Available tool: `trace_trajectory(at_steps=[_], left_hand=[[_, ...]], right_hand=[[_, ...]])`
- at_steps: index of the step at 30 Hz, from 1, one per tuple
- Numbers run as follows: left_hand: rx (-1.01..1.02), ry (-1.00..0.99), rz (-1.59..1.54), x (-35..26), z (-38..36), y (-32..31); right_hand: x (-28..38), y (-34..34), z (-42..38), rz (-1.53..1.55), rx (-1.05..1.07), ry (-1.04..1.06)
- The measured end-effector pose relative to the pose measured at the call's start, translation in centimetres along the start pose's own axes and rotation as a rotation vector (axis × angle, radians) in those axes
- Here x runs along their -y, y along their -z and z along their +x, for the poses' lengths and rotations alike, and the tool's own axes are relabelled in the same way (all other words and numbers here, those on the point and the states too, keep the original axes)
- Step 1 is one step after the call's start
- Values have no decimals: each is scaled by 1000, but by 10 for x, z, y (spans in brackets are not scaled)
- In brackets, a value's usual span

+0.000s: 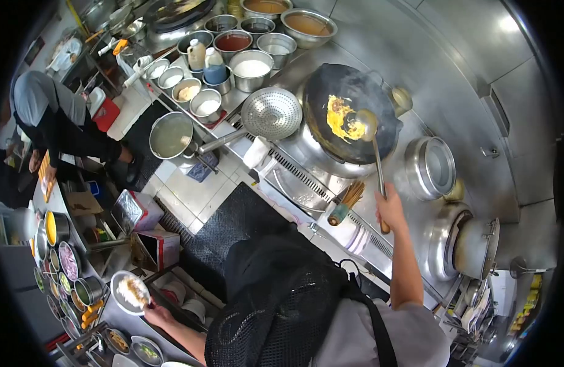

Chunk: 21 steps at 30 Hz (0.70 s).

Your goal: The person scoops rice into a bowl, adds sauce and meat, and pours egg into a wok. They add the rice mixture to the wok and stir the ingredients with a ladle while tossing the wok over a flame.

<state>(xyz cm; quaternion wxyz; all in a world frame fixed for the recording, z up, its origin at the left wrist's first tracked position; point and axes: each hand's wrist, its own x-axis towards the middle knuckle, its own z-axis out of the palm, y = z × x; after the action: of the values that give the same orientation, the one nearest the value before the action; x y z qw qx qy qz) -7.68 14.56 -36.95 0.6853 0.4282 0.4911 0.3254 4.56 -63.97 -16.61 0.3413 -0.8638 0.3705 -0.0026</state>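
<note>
Steel kitchen range: right hand [389, 208] fingers wrap the ladle [375, 153] handle, its bowl beyond them in the wok [349, 113] egg [342, 118]; left hand [156, 313] fingers grip a rice plate [130, 292].

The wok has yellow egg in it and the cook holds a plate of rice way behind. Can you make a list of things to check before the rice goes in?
1. Ladle held firmly: ok, the right hand grips its handle end.
2. Egg inside the wok, not spilled: ok, it sits in the middle by the ladle bowl.
3. Plate of rice level: ok, the left hand holds its rim and the rice stays piled.
4. Plate close to the wok: not ok, it is far back on the cook's left side.
5. Egg cooked enough: cannot tell, too small to see.
6. Other person away from the wok: ok, bent over a far counter.
</note>
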Motion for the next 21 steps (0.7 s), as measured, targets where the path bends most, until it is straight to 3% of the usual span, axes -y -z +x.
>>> trace_trajectory(at_steps=[1,2,5,7,10,11,13,14,16,17,18,20,21], left_hand=[[55,-20,-11,1,-27,-25],[117,-39,-21,2,-60,-65],[355,-14,33,20,-89,-134],[495,55,12,23,-124,-190],[689,99,45,25,-165,-253],[718,95,46,19,-192,-272],[805,95,76,15,-231,-296],[810,106,106,18,-245,-305],[861,122,123,20,-286,-328],[924,148,122,27,-295,-338],[991,177,123,35,-303,-348],[1053,217,149,47,-332,-371],[1090,216,175,51,-346,-383]], right_hand=[[20,15,-14,281,171,-198],[13,20,-4,295,168,-207],[-25,34,63,1164,579,-429],[-24,9,83,1101,437,-260],[-18,-30,71,295,86,18],[-30,-29,62,309,83,15],[-54,-27,45,-285,-165,261],[-50,-20,36,-275,-165,264],[-14,18,4,92,117,61],[19,41,2,226,288,-166],[11,30,21,240,284,-177],[-20,-4,59,312,180,75],[-22,-5,64,319,177,70]])
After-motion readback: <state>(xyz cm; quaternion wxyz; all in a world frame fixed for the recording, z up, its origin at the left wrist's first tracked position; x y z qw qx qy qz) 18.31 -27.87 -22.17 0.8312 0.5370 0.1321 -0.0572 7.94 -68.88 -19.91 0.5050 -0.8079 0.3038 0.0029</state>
